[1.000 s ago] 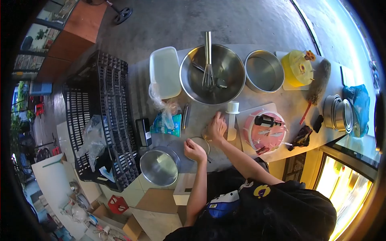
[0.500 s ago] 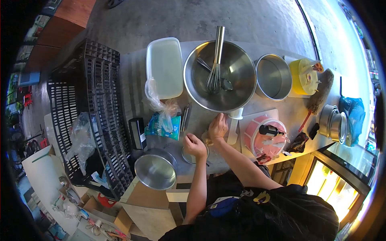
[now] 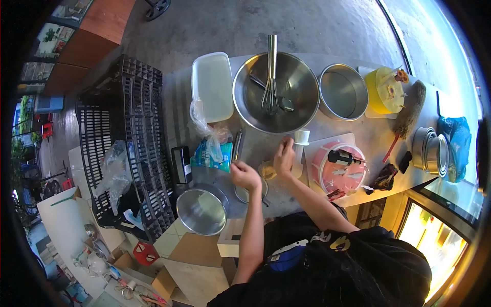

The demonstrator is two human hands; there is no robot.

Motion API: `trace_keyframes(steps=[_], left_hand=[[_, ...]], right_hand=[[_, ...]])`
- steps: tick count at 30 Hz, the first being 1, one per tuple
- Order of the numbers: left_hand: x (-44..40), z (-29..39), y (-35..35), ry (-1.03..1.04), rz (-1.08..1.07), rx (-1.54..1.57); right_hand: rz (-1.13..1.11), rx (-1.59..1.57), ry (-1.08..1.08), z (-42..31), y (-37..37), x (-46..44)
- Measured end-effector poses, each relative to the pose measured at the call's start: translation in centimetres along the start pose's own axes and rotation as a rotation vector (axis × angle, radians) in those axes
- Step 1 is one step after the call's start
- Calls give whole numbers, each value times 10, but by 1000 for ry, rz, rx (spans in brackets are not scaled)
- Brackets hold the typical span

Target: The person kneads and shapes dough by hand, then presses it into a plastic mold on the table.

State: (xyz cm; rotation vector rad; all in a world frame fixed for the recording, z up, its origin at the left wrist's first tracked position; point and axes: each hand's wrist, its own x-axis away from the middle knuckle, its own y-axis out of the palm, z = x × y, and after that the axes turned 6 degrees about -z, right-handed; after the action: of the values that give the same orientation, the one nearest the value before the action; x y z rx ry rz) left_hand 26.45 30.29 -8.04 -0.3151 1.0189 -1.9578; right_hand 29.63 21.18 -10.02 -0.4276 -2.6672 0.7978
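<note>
The right hand (image 3: pixel 284 159) is sliding clear of the tan clump (image 3: pixel 267 170), now showing more fully on the tabletop (image 3: pixel 258 140) between the hands! They're staying apart, fingers curling; whether either is gripping anything, I can't tell. Beyond, the whisk (image 3: pixel 271 74) is leaning inside the steel bowl (image 3: pixel 303 97).
</note>
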Motion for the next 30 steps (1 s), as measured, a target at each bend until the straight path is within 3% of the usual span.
trace_keyframes(steps=[2, 5, 8, 16, 26, 28, 30], left_hand=[[2, -2, 24, 210, -54, -97], [8, -7, 47, 328, -109, -233], [6, -2, 51, 349, -49, -218], [-2, -3, 66, 535, -162, -277], [-10, 2, 67, 677, -164, -247], [-9, 0, 64, 679, -164, -188], [-9, 3, 63, 674, -164, -124]], right_hand=[[53, -88, -9, 5, -5, 3], [50, -80, -16, 10, -12, 11], [30, -6, -27, 17, -15, 16], [-65, 103, -7, 17, -15, 19], [-128, 40, 51, 13, -27, 31], [-363, 189, 100, 13, -36, 36], [-395, 70, 139, 20, -30, 37]])
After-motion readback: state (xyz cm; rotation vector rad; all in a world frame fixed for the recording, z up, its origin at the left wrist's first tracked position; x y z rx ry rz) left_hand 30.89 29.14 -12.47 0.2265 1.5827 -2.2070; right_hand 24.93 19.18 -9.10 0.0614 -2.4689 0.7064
